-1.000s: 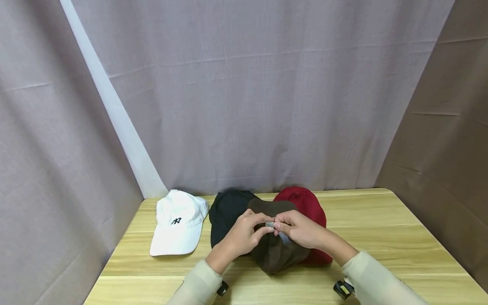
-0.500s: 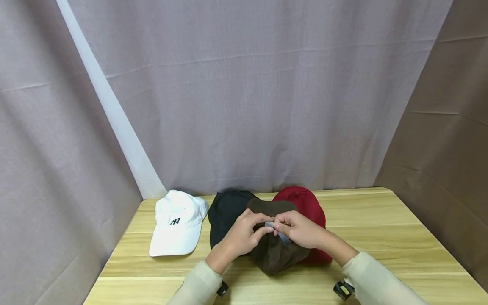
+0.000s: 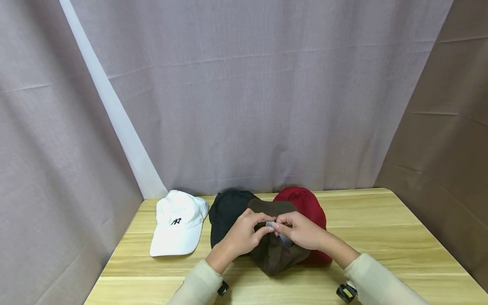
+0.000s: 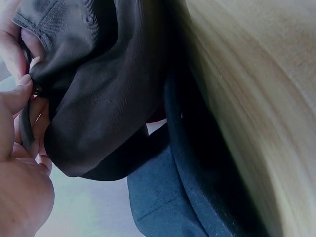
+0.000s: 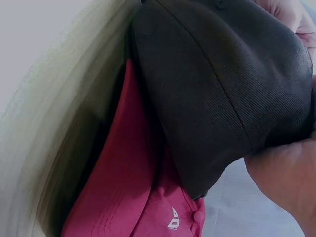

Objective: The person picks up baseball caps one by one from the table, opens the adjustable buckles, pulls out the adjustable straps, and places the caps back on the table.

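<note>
A dark brown cap (image 3: 272,256) is held with its back strap up, between my two hands. On the strap sits a small silvery buckle (image 3: 270,224). My left hand (image 3: 240,237) pinches the strap at the buckle with thumb and index finger. Right beside it, my right hand (image 3: 299,231) pinches the strap between thumb and fingers. In the left wrist view the dark strap (image 4: 25,118) runs between the fingers. A greyish patch (image 3: 286,240) shows under the right hand; what it is I cannot tell. The right wrist view shows mostly the crown of the brown cap (image 5: 217,84).
A black cap (image 3: 228,214) lies behind the brown one on the left, and a red cap (image 3: 306,205) on the right. Farther left rests a white cap (image 3: 181,224) with a dark logo. All are on a wooden table (image 3: 381,237) with grey curtains (image 3: 244,106) behind.
My right hand has shifted very slightly to the right, and a little more of the greyish patch shows beneath it. The left hand and the caps stay nearly where they were.
</note>
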